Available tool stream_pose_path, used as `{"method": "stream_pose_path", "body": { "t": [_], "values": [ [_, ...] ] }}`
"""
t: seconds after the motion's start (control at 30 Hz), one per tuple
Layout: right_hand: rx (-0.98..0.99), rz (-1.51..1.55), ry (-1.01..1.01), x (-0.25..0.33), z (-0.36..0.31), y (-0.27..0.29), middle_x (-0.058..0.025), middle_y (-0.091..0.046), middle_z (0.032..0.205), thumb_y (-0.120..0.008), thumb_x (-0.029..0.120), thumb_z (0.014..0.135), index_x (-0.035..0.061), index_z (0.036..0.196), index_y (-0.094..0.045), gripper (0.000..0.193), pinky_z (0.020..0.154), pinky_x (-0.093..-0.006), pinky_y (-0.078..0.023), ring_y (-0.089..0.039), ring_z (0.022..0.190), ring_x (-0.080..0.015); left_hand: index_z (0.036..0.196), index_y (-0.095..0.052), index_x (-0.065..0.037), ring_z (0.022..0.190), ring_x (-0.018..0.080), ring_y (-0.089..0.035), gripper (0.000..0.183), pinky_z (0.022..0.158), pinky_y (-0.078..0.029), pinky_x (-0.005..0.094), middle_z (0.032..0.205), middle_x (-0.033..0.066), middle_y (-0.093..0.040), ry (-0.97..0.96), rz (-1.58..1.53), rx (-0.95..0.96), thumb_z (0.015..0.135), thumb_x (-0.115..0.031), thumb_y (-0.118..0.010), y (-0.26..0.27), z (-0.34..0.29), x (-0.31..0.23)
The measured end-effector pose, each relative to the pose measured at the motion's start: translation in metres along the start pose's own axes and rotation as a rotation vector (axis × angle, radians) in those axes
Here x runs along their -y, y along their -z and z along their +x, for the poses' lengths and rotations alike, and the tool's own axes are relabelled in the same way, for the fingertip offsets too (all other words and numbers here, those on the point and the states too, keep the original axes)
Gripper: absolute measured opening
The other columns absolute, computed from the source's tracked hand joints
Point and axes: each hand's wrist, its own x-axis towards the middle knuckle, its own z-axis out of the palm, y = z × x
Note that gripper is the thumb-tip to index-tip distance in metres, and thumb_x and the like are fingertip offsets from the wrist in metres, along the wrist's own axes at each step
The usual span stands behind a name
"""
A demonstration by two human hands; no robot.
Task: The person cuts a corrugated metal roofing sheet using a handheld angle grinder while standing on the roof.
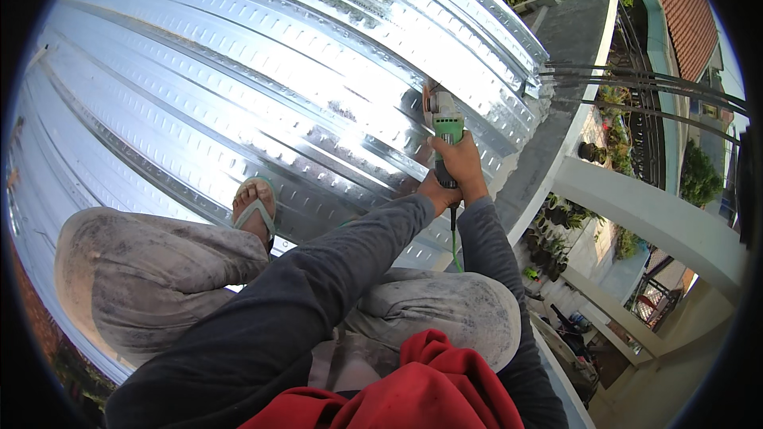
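Note:
Both my hands are closed round a green and black angle grinder (447, 129), its metal head and disc pointing away from me. My left hand (436, 193) grips the rear of its body. Just ahead of it, my right hand (463, 164) wraps the middle, thumb across the casing. The reddish-brown disc (427, 103) stands on edge at a rib of the shiny corrugated metal sheet (342, 107); whether it touches the metal I cannot tell. From the grinder's back end a green power cord (455, 242) hangs down beside my knee.
I squat on the ribbed metal, one foot in a flip-flop (258, 210). To the right, the sheets end at a grey concrete ledge (556, 71). Black cables (636, 79) run past beyond it. A drop to a yard with potted plants (548, 242) lies below, crossed by a pale beam (628, 199).

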Motion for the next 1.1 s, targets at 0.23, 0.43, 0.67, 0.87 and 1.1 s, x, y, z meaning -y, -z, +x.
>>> {"method": "stream_pose_path", "body": {
  "t": [0.23, 0.43, 0.67, 0.87, 1.1],
  "values": [
    [-0.013, -0.049, -0.006, 0.003, 0.001, -0.001, -0.0264, -0.069, 0.097, -0.082, 0.037, 0.075, -0.0163, 0.111, -0.053, 0.071, 0.074, -0.0367, -0.056, -0.071, 0.086, -0.0299, 0.109, -0.063, -0.007, 0.073, 0.0143, -0.064, 0.043, 0.061, -0.05, 0.0316, 0.087, 0.0028, -0.068, 0.004, -0.002, -0.009, 0.072, -0.01, -0.084, 0.002, 0.0, -0.001],
    [-0.018, -0.027, -0.011, 0.001, 0.001, -0.003, -0.0264, -0.069, 0.095, -0.082, 0.038, 0.074, -0.0164, 0.11, -0.053, 0.071, 0.072, -0.0371, -0.056, -0.071, 0.084, -0.0306, 0.109, -0.063, -0.006, 0.071, 0.0143, -0.063, 0.041, 0.06, -0.049, 0.0311, 0.088, 0.0024, -0.068, 0.005, 0.065, 0.022, 0.073, -0.009, -0.083, 0.006, 0.0, -0.003],
    [-0.019, -0.035, -0.02, 0.001, 0.002, -0.004, -0.0268, -0.069, 0.094, -0.082, 0.039, 0.074, -0.0165, 0.109, -0.052, 0.072, 0.072, -0.0372, -0.056, -0.071, 0.084, -0.0308, 0.11, -0.063, -0.006, 0.072, 0.0142, -0.064, 0.043, 0.06, -0.049, 0.0312, 0.088, 0.0023, -0.068, -0.017, -0.019, 0.005, 0.072, -0.007, -0.083, 0.002, -0.001, -0.006],
    [-0.036, -0.036, -0.01, -0.002, 0.003, -0.004, -0.0262, -0.069, 0.093, -0.082, 0.038, 0.074, -0.0165, 0.109, -0.052, 0.071, 0.069, -0.0362, -0.057, -0.072, 0.08, -0.0298, 0.112, -0.062, -0.006, 0.072, 0.0144, -0.064, 0.045, 0.061, -0.049, 0.0307, 0.088, 0.0028, -0.068, 0.01, 0.027, 0.003, 0.072, -0.006, -0.083, 0.003, 0.0, -0.006],
    [-0.01, 0.021, -0.041, 0.005, 0.0, -0.005, -0.0214, -0.068, 0.095, -0.081, 0.037, 0.075, -0.0125, 0.108, -0.055, 0.065, 0.072, -0.0352, -0.055, -0.069, 0.082, -0.0254, 0.111, -0.063, -0.006, 0.074, 0.0156, -0.065, 0.044, 0.063, -0.051, 0.0311, 0.087, 0.003, -0.069, -0.008, 0.052, -0.017, 0.072, -0.008, -0.083, 0.007, 0.005, 0.0]
  ]
}}
